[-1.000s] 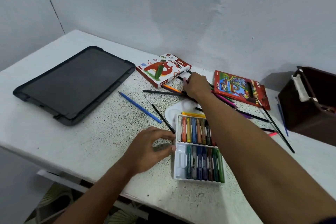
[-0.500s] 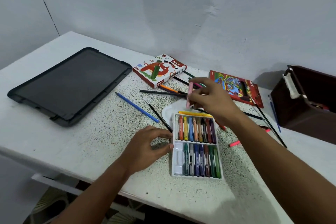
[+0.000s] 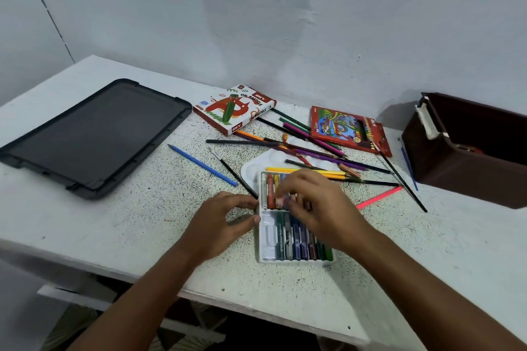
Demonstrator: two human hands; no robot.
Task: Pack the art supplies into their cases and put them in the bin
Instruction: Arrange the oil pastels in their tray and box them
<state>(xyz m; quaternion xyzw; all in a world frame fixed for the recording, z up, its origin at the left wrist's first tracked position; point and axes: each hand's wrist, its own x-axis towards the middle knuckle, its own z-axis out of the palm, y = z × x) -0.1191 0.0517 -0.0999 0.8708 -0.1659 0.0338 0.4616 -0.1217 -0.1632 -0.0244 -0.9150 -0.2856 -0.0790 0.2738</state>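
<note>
- Near the front edge of the speckled table (image 3: 119, 225): a white pastel tray (image 3: 266, 239) with two rows of oil pastels (image 3: 299, 245), the leftmost slots of the near row empty.
- Left hand (image 3: 219, 225) at 9 o'clock of the tray, thumb and forefinger curled against its left rim, holding it there.
- Right hand (image 3: 316, 202) over the far row, fingers bent down on a pink pastel (image 3: 281, 201) among the sticks; blurred, so the grip itself cannot be told for sure.
- At 12 o'clock of the tray, partly under it: a white palette (image 3: 253, 168).
- Farther at 12 to 2 o'clock: scattered colour pencils (image 3: 319, 148) and thin brushes, crossing one another.
- At 11 o'clock: the oil pastels box (image 3: 233, 108), closed, near the wall.
- At 1 o'clock: a red pencil box (image 3: 349, 129), lying flat.
- At 3 o'clock, well apart: the brown bin (image 3: 467, 157), open on top.
- At 10 o'clock: a dark lid (image 3: 94, 134), flat on the table.
- A blue pencil (image 3: 202, 165) alone between lid and tray.
</note>
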